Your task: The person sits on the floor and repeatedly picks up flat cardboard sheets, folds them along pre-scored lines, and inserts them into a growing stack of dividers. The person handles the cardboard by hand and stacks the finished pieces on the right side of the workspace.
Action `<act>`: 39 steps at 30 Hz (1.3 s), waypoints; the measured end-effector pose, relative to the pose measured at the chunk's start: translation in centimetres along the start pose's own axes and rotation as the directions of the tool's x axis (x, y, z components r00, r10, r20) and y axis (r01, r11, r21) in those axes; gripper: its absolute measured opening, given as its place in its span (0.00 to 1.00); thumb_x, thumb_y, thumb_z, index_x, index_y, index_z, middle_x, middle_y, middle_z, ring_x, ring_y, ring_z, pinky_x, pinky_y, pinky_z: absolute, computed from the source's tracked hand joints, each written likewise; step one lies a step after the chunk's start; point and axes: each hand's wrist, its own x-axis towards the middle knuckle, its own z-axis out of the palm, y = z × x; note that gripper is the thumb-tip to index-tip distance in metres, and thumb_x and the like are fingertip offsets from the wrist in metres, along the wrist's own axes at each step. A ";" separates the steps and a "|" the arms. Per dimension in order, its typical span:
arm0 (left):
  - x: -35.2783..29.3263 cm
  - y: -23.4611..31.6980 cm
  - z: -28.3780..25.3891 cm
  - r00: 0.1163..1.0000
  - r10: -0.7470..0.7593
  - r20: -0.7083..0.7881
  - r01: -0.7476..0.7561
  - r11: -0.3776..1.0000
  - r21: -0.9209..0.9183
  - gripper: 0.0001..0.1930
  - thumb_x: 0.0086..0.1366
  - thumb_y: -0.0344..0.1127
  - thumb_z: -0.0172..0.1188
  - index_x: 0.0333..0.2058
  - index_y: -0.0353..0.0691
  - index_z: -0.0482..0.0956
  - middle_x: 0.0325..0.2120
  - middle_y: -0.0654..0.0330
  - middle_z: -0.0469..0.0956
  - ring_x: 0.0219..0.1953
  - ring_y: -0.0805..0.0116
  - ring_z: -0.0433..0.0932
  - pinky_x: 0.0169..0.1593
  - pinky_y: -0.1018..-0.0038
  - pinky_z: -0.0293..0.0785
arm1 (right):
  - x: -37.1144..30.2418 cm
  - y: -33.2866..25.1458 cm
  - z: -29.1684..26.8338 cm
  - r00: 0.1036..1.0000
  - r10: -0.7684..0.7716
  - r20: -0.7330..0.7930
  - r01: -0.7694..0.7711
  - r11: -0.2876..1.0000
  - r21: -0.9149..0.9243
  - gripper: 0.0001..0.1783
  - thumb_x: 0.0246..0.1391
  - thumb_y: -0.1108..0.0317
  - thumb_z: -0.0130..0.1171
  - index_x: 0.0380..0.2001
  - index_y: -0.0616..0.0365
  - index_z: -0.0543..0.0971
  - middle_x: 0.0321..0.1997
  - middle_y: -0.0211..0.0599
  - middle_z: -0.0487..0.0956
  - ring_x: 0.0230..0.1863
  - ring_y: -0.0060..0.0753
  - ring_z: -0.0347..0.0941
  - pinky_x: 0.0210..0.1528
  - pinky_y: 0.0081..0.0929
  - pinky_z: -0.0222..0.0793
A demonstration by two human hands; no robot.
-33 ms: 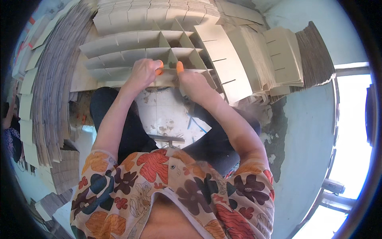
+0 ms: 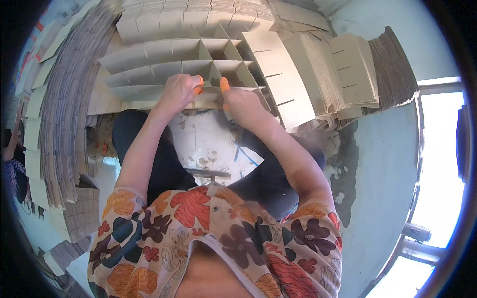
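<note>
In front of me stands a partly slotted-together grid of cardboard divider strips (image 2: pixel 154 72), with long strips running left to right and shorter ones crossing them. My left hand (image 2: pixel 178 94) is closed at the grid's near side, its fingers curled on the upper edge of the nearest long divider strip (image 2: pixel 144 91). To its right, my right hand (image 2: pixel 243 105) grips the same strip beside a crossing piece, with the thumb pointing away from me. Orange covers show on digits of both hands. The fingertips' undersides are hidden.
A slotted cardboard sheet (image 2: pixel 278 79) leans right of the grid, beside standing stacks of strips (image 2: pixel 313 74). More strips (image 2: pixel 194 22) line the far side. A tall stack (image 2: pixel 74 94) rises at left. My knees flank a tiled floor (image 2: pixel 198 144) with scraps.
</note>
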 end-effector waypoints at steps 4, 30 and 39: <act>-0.8 1.2 -1.3 0.998 -0.052 -0.017 0.051 0.997 -0.066 0.11 0.52 0.36 0.67 0.32 0.38 0.79 0.25 0.51 0.77 0.31 0.51 0.77 0.35 0.62 0.73 | -1.3 3.0 -4.0 0.929 0.159 -0.335 -0.136 0.986 0.093 0.21 0.50 0.65 0.61 0.49 0.48 0.76 0.38 0.43 0.79 0.40 0.46 0.76 0.41 0.37 0.73; -3.4 0.0 -4.6 0.978 -0.094 -0.184 0.093 0.996 -0.016 0.19 0.50 0.41 0.70 0.36 0.35 0.79 0.32 0.51 0.79 0.36 0.53 0.78 0.40 0.64 0.74 | -9.3 20.4 -9.2 0.544 0.835 -0.089 -0.210 0.238 0.948 0.13 0.49 0.65 0.68 0.34 0.64 0.83 0.27 0.29 0.79 0.26 0.20 0.71 0.29 0.21 0.68; -4.4 -2.6 -4.1 0.989 -0.057 -0.133 0.064 0.997 0.049 0.11 0.51 0.36 0.67 0.32 0.41 0.79 0.23 0.54 0.76 0.29 0.53 0.76 0.33 0.62 0.72 | -2.5 6.7 -12.9 0.772 0.500 -0.393 0.082 0.534 0.841 0.25 0.47 0.76 0.66 0.51 0.64 0.76 0.34 0.30 0.80 0.29 0.18 0.71 0.38 0.17 0.73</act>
